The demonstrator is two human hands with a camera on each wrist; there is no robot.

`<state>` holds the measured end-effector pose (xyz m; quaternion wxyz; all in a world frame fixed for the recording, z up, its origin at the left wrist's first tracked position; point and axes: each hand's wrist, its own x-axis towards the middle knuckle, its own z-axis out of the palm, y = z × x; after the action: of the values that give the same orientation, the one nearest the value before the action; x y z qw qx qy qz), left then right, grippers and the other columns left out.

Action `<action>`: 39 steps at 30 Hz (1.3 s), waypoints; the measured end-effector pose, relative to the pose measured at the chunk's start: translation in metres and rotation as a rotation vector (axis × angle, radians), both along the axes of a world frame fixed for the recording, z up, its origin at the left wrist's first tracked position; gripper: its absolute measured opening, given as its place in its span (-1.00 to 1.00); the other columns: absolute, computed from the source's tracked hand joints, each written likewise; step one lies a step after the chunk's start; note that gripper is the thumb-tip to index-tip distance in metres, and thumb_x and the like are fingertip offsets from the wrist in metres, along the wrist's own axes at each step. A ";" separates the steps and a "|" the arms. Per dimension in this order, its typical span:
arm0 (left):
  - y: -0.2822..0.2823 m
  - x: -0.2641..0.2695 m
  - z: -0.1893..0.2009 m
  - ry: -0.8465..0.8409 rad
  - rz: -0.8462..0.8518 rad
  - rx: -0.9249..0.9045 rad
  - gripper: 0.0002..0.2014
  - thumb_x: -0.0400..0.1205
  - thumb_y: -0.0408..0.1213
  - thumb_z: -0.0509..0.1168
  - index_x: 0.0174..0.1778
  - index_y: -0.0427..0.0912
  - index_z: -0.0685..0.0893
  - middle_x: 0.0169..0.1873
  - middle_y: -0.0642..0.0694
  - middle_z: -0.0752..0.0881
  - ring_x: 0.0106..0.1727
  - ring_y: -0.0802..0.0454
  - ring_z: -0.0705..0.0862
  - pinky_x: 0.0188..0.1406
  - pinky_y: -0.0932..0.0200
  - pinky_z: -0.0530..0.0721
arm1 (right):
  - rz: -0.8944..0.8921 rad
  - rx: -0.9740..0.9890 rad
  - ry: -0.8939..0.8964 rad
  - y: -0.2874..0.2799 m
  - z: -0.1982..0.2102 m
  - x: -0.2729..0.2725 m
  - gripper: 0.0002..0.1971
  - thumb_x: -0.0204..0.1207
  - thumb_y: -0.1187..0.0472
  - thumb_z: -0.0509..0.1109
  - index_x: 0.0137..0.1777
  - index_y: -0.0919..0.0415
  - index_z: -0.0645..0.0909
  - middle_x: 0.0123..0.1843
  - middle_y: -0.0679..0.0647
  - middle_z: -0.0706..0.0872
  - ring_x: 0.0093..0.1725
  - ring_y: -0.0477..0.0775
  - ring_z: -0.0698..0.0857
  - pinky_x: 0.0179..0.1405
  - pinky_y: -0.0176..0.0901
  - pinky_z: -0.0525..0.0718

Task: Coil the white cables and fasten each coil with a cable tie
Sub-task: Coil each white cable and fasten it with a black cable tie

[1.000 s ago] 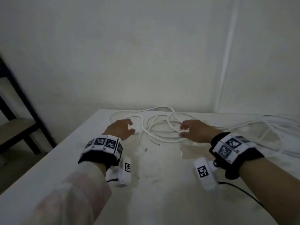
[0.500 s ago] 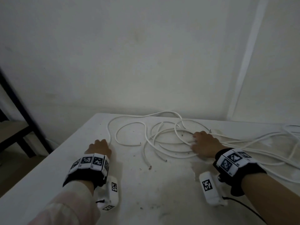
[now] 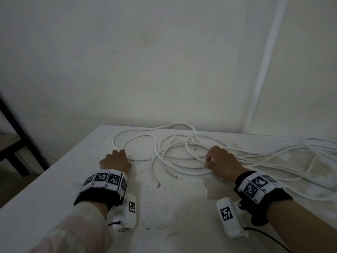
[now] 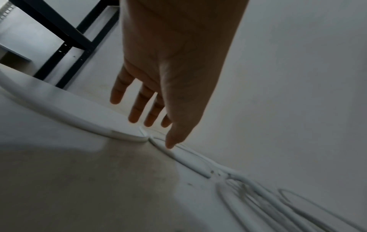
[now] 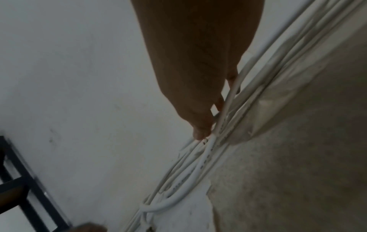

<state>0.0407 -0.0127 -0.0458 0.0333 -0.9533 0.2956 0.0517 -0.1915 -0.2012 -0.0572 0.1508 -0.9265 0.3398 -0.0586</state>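
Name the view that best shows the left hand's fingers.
Left wrist view: the left hand is spread, fingers straight, just above a cable. The head view shows only its back. The right wrist view shows nothing sure.

A white table (image 3: 54,179) fills the lower half of the head view, its top scuffed and speckled with dark grit, with a patch near the lower centre where the surface layer has peeled. White cables (image 3: 182,157) lie loose on it across the middle and off to the right edge of the frame, looping over one another, several cut ends pointing toward the centre. Two hands rest on the tabletop: the left hand (image 3: 115,160) with fingers stretched flat by one loop, the right hand (image 3: 221,162) on the tangle.
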 end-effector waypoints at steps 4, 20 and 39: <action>-0.016 -0.025 0.011 -0.050 -0.189 -0.155 -0.45 0.67 -0.07 0.13 0.56 -0.13 0.17 0.46 -0.22 0.34 0.42 -0.21 0.42 0.26 -0.08 0.49 | 0.036 0.002 -0.150 0.012 0.010 -0.010 -0.86 0.66 0.13 0.14 -0.05 0.13 0.49 -0.03 0.07 0.58 -0.05 0.10 0.55 -0.13 -0.15 0.40; -0.018 -0.090 0.048 0.119 -0.527 -0.553 -0.68 0.72 -0.12 0.04 -0.23 -0.15 0.61 -0.18 -0.25 0.74 -0.09 -0.20 0.70 -0.06 0.00 0.56 | 0.230 -0.069 -0.375 0.052 0.057 -0.071 -0.76 0.67 0.10 0.14 0.08 0.22 0.56 -0.12 -0.05 0.55 -0.15 0.00 0.50 -0.14 -0.14 0.39; 0.053 -0.052 0.074 0.278 -0.164 -0.652 -0.71 0.58 -0.33 0.31 -0.46 -0.26 0.47 -0.54 -0.11 0.41 -0.49 -0.01 0.36 -0.44 0.16 0.23 | -0.195 -0.138 -0.457 -0.048 0.061 -0.188 -0.83 0.66 0.27 0.15 -0.15 0.21 0.50 -0.28 0.24 0.58 -0.28 0.24 0.52 -0.36 -0.04 0.33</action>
<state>-0.0111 0.0404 0.0285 -0.3089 -0.8708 0.3738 0.0808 -0.3799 -0.2493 0.0042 0.1538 -0.8601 0.3797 -0.3039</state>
